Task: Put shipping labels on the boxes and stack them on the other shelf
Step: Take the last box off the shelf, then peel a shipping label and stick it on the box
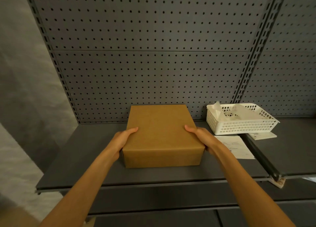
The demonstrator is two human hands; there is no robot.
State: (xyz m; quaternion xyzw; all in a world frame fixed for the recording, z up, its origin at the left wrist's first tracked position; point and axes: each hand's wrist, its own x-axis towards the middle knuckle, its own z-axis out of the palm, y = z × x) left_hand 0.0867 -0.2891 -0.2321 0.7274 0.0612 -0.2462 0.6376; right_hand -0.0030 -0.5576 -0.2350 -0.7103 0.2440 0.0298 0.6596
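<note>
Two hands, left hand (122, 139) and right hand (202, 138), clasp a brown box (160, 134) by its sides; a label sheet (236, 146) lies just right of the right hand, best applied flat on the bare top.

Bare forearms, left grip (121, 140) and right grip (203, 138) ungloved.

I see a matt brown cardboard box (162, 134) on a smooth, matt grey metal shelf (82, 158). Right of the box sit a white perforated plastic basket (239, 124) and white paper sheets (237, 148).

Grey pegboard (150, 39) behind dark shelf (85, 158)
</note>
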